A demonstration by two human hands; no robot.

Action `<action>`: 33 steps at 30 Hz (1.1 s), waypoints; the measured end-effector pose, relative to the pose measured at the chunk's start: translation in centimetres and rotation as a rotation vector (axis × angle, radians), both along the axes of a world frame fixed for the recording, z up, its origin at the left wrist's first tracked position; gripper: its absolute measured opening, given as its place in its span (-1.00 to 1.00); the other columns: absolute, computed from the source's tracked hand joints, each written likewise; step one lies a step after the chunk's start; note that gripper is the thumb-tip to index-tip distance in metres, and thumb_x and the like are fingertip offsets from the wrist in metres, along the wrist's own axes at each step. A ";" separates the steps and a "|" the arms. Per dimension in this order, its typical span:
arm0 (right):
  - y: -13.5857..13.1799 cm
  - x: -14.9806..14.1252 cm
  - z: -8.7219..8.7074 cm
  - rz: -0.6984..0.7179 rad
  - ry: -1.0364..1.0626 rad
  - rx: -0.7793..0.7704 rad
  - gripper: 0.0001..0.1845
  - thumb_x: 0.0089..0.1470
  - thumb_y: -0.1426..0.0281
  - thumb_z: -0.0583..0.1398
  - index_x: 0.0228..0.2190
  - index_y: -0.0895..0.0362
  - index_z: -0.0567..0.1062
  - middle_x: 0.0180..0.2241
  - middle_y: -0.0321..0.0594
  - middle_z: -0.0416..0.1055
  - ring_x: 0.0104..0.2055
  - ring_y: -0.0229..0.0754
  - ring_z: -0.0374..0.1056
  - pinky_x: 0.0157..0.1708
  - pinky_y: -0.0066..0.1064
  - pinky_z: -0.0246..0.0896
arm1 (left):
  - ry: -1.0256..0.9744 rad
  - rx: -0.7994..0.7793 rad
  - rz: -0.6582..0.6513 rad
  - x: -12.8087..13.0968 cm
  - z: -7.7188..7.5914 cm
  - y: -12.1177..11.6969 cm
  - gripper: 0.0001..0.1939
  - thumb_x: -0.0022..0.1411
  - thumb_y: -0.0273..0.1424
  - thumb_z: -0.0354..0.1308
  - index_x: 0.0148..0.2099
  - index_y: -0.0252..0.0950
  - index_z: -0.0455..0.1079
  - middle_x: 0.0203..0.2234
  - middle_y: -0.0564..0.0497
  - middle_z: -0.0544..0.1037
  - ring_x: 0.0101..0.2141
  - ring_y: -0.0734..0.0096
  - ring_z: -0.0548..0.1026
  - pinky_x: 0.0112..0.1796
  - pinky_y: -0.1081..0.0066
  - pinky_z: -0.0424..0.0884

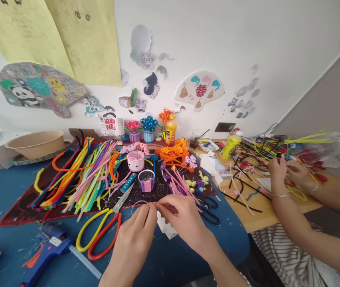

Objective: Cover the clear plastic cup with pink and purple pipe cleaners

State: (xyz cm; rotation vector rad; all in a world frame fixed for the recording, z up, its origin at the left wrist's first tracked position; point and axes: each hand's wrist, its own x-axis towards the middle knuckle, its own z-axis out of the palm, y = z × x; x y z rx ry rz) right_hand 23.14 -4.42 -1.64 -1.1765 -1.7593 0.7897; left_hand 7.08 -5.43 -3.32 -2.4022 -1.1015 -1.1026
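Observation:
My left hand and my right hand meet fingertip to fingertip above the front of the blue table. Both are closed in a pinch; whatever sits between the fingers is too small or hidden to name. Part of a thin pale ring shows just beyond the left fingers. Under the right hand lies a white piece of paper. Farther on stands a small ring-shaped piece wrapped with purple and pink pipe cleaners. Scissors with yellow and red handles lie left of my hands, dark-handled scissors to the right.
Bundled coloured pipe cleaners cover the dark mat's left side. A blue glue gun lies front left. A pink pot, pipe-cleaner flowers and an orange bottle stand behind. At right, another person's hands work over a wooden table.

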 end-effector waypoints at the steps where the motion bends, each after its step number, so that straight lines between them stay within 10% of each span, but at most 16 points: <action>1: -0.1 -0.1 -0.1 -0.015 0.013 0.019 -0.74 0.25 0.35 0.17 -0.44 0.15 0.57 -0.56 -0.29 0.40 -0.57 -0.30 0.26 -0.55 -0.49 0.11 | -0.014 0.024 0.009 0.0 0.0 -0.1 -0.72 0.37 -0.61 -0.08 -0.15 -0.39 0.48 -0.37 -0.12 0.63 -0.39 0.30 0.60 -0.40 0.45 0.43; 12: -0.9 0.0 0.9 0.067 0.246 -0.101 -0.83 0.16 0.38 0.24 -0.44 0.15 0.58 -0.50 -0.28 0.45 -0.57 -0.32 0.32 -0.58 -0.54 0.20 | -1.025 -1.078 -0.231 -0.5 2.2 0.5 -0.75 0.14 -0.22 0.31 -0.44 -0.30 0.54 -0.67 0.06 0.54 -0.66 0.53 0.42 -0.65 0.60 0.33; 33: -1.5 -0.2 0.7 0.066 0.396 -0.252 -0.84 0.15 0.35 0.24 -0.34 0.14 0.62 -0.44 -0.21 0.54 -0.43 -0.19 0.46 -0.38 -0.42 0.38 | -0.791 -0.707 -0.112 -0.3 2.9 0.1 -0.91 0.15 -0.33 0.29 -0.35 -0.23 0.56 -0.60 0.11 0.59 -0.63 0.50 0.51 -0.56 0.59 0.45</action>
